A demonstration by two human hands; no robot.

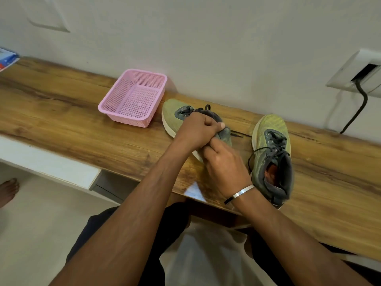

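Left hand (198,131) and right hand (225,164) both grip a green shoe (172,109) at its collar on a wooden counter (61,112); a second shoe (270,129) stands beside.

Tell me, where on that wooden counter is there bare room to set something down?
Counter is bare left of the pink basket and right of the loose shoe. Crowded between them: left hand and right hand grip the other shoe.
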